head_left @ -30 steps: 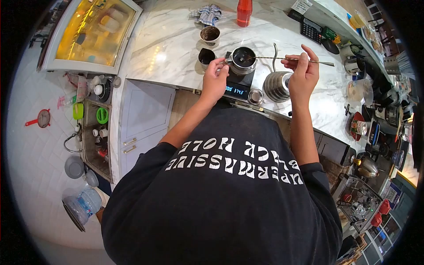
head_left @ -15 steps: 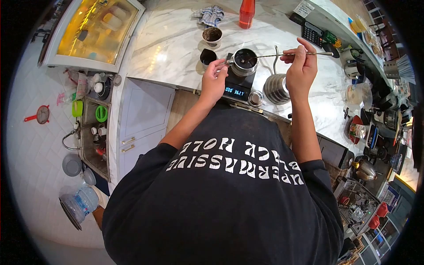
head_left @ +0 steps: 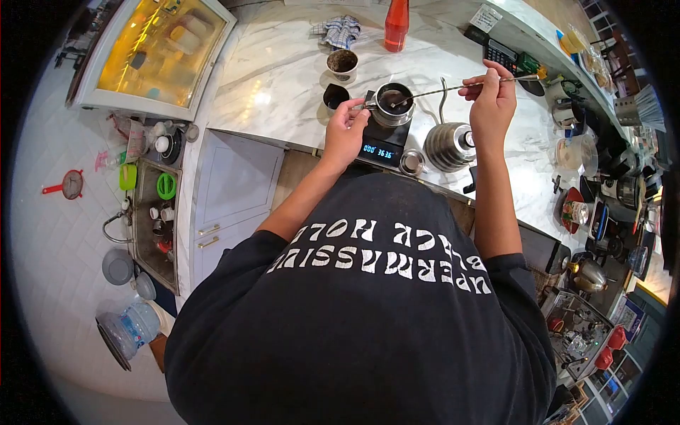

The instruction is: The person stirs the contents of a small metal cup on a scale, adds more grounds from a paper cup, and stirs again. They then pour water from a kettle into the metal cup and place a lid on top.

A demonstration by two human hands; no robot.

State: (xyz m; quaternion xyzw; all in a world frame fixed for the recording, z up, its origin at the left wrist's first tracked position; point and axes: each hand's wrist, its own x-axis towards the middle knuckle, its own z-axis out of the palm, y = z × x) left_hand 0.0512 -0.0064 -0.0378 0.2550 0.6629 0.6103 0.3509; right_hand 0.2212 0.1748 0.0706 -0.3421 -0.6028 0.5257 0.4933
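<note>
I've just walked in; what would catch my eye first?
Probably the black shirt with its upside-down white lettering, filling the lower middle. Above it, the right hand holds a long spoon reaching into a metal cup on the scale. At upper left, a cabinet glows yellow.

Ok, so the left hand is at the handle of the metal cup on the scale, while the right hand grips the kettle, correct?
Not quite: in the head view, the right hand holds a long thin spoon, not the kettle. The left hand is indeed at the handle of the metal cup on the scale.
</note>
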